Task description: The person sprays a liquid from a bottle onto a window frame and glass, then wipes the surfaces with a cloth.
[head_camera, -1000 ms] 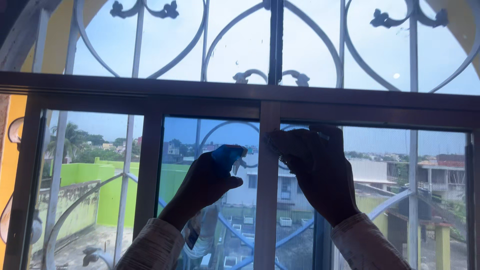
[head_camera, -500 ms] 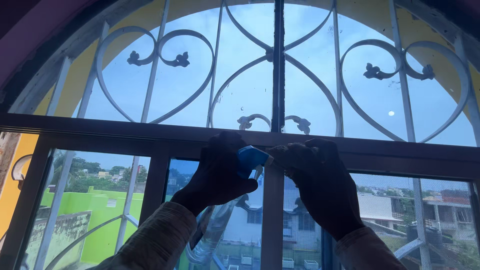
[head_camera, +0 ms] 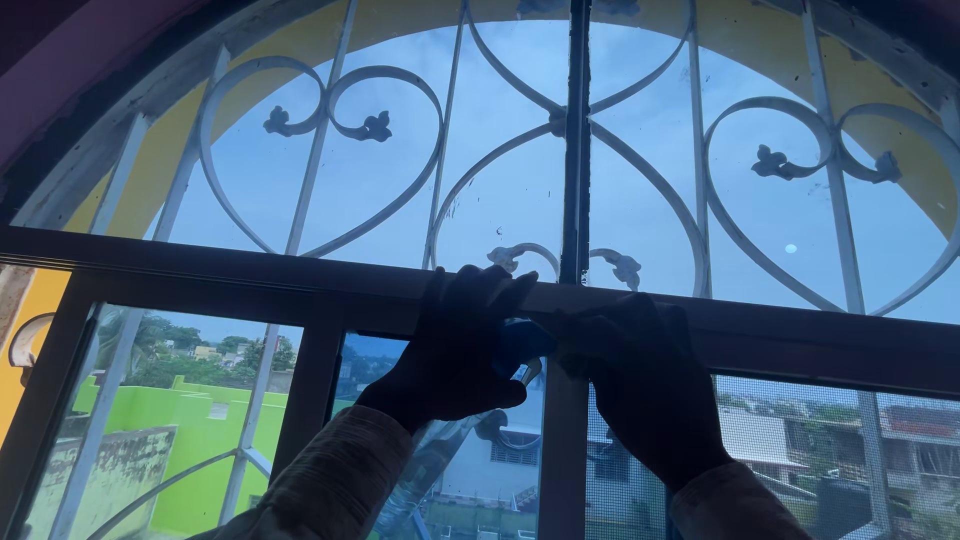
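Note:
My left hand (head_camera: 455, 345) is shut on a spray bottle (head_camera: 522, 342) with a blue trigger head. The bottle's clear body hangs below my wrist in front of the glass. The fingers of that hand reach up over the dark horizontal window bar (head_camera: 200, 265). My right hand (head_camera: 640, 385) is just to the right, touching the bottle's head. It presses against the same bar where the vertical frame post (head_camera: 565, 460) meets it. Both hands are dark silhouettes, and whatever the right hand may hold is hidden.
Above the bar is an arched glass pane (head_camera: 500, 190) behind a white scrolled metal grille (head_camera: 385, 100). Below are sliding panes, with a mesh screen (head_camera: 800, 450) on the right. Outside I see a green building (head_camera: 190, 430) and rooftops.
Both hands have risen together from the lower pane to the horizontal bar, the spray bottle going with them. My view has tilted upward, showing more of the arched pane.

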